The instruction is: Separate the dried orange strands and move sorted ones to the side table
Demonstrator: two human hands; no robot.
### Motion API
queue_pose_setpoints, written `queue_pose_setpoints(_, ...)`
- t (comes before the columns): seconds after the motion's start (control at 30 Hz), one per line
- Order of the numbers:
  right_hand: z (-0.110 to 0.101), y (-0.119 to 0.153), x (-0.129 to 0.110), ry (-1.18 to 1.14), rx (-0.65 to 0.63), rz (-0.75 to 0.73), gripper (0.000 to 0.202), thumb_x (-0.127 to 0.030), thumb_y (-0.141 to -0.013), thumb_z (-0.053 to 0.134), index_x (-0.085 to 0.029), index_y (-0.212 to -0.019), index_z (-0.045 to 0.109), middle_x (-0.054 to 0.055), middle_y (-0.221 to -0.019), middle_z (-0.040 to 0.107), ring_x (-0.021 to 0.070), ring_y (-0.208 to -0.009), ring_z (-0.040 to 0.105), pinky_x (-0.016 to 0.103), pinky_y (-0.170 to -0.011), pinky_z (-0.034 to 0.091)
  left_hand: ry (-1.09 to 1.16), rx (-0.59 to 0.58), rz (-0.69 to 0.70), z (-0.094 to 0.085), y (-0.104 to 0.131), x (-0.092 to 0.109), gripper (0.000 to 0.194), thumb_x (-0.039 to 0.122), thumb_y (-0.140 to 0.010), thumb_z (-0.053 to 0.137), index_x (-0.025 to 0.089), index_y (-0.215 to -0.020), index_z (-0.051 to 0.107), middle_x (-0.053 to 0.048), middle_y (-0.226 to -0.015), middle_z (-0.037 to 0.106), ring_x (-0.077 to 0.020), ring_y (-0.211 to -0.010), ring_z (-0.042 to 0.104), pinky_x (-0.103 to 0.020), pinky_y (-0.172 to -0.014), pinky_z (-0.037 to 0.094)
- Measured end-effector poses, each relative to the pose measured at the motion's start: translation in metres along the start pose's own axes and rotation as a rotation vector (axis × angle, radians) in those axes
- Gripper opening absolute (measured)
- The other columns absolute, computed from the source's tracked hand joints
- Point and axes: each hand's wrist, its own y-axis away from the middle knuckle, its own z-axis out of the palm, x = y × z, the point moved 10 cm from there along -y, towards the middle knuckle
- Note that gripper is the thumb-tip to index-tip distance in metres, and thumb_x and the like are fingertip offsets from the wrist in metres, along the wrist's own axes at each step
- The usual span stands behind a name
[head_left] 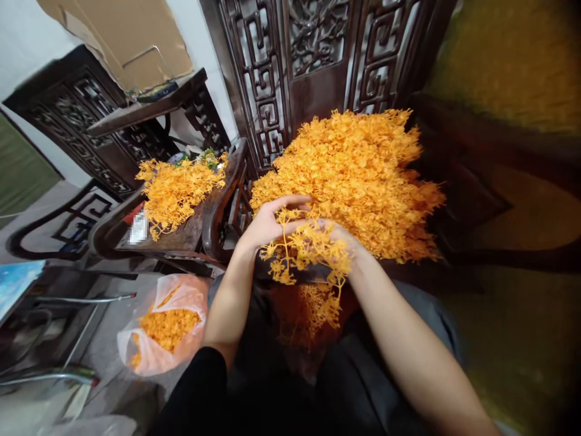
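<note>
A large heap of orange branching sprigs lies on a dark carved wooden bench, just beyond my hands. In front of it hangs a loose orange sprig, between and over my two hands. My left hand is beside the sprig, its index finger stretched out over the heap's near edge and the other fingers partly hidden. My right hand is mostly covered by the sprig, so its grip cannot be made out. More orange strands hang below the hands, above my lap.
A smaller orange bunch rests on a dark wooden side table at the left. Below it, a pinkish plastic bag of orange pieces stands on the floor. Metal-legged furniture is at the lower left, and cardboard at the upper left.
</note>
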Motion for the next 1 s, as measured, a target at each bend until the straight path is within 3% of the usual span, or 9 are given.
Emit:
queue_pose_setpoints(0.1,0.024,0.011,0.02,-0.064,-0.135,0.117,0.031,-0.047,-0.076,0.08,-0.021,-0.092,0.076,0.005,-0.084,0.075,0.0197,-0.077,0.068,0.037,-0.077,0.061,-0.018,0.073,-0.023,0.004,0.002,-0.003,0.029,0.043,-0.078,0.084,0.019,-0.094,0.078,-0.007,-0.098,0.077,-0.019,-0.094,0.07,-0.036,-0.093,0.053)
queue_pose_setpoints(0.2,0.049,0.016,0.031,-0.029,-0.255,0.115,0.031,-0.049,-0.08,0.075,-0.02,-0.093,0.077,0.005,-0.089,0.076,0.0199,-0.084,0.068,0.037,-0.084,0.058,0.199,0.23,-0.213,-0.002,0.007,-0.039,0.033,0.048,-0.08,0.081,0.018,-0.092,0.075,0.001,-0.07,0.065,-0.0093,-0.057,0.055,-0.025,-0.059,0.046)
queue_pose_setpoints(0.4,0.059,0.021,0.013,0.509,-0.405,-0.057,0.027,-0.043,-0.092,0.064,-0.02,-0.087,0.077,0.002,-0.075,0.069,0.0183,-0.075,0.064,0.036,-0.078,0.055,0.479,0.315,-0.475,-0.002,0.02,-0.093,0.038,0.049,-0.078,0.08,0.016,-0.093,0.068,0.009,-0.052,0.042,-0.0051,-0.041,0.036,-0.021,-0.042,0.027)
queue_pose_setpoints(0.53,0.021,0.025,-0.027,0.746,-0.064,-0.188,0.033,-0.037,-0.091,0.068,-0.021,-0.119,0.073,0.008,-0.095,0.071,0.0211,-0.079,0.066,0.039,-0.077,0.057,0.326,0.314,-0.485,-0.007,0.027,-0.09,0.034,0.045,-0.076,0.081,0.015,-0.078,0.066,0.005,-0.054,0.053,-0.0074,-0.047,0.044,-0.022,-0.048,0.035)
queue_pose_setpoints(0.67,0.028,0.038,-0.062,0.746,0.129,-0.433,0.104,-0.044,-0.075,0.087,-0.027,-0.163,0.034,0.015,-0.151,0.05,0.0328,-0.127,0.059,0.05,-0.102,0.055,0.265,0.314,-0.442,-0.005,0.029,-0.085,0.025,0.037,-0.077,0.079,0.014,-0.081,0.068,0.004,-0.054,0.056,-0.0088,-0.05,0.046,-0.023,-0.052,0.039)
queue_pose_setpoints(0.77,0.029,0.035,-0.067,0.691,0.274,-0.469,0.057,-0.047,-0.088,0.074,-0.026,-0.14,0.062,0.013,-0.127,0.065,0.0311,-0.118,0.063,0.052,-0.103,0.054,0.196,0.295,-0.369,-0.003,0.027,-0.079,0.02,0.028,-0.077,0.078,0.013,-0.086,0.069,0.0,-0.068,0.066,-0.0106,-0.06,0.056,-0.025,-0.062,0.048)
queue_pose_setpoints(0.83,0.011,0.029,-0.062,0.52,0.401,-0.381,0.034,-0.051,-0.095,0.064,-0.025,-0.116,0.071,0.01,-0.1,0.069,0.0253,-0.089,0.068,0.046,-0.084,0.059,0.243,0.228,-0.343,0.004,0.026,-0.076,0.025,0.028,-0.076,0.08,0.013,-0.094,0.069,-0.003,-0.081,0.071,-0.0124,-0.072,0.064,-0.026,-0.073,0.053)
queue_pose_setpoints(0.93,-0.011,0.021,-0.048,0.25,0.48,-0.204,0.037,-0.059,-0.092,0.065,-0.025,-0.108,0.067,0.003,-0.077,0.064,0.0158,-0.055,0.056,0.036,-0.056,0.054,0.506,0.043,-0.386,0.026,0.031,-0.07,0.047,0.038,-0.081,0.08,0.015,-0.118,0.063,-0.009,-0.101,0.073,-0.0178,-0.09,0.072,-0.031,-0.081,0.058)
queue_pose_setpoints(1.0,-0.016,0.018,-0.046,0.183,0.485,-0.169,0.041,-0.06,-0.088,0.069,-0.024,-0.106,0.065,0.001,-0.073,0.062,0.0142,-0.054,0.055,0.033,-0.055,0.053,0.642,-0.063,-0.449,0.041,0.037,-0.065,0.059,0.046,-0.082,0.08,0.019,-0.128,0.055,-0.009,-0.104,0.072,-0.0202,-0.089,0.075,-0.033,-0.076,0.061)
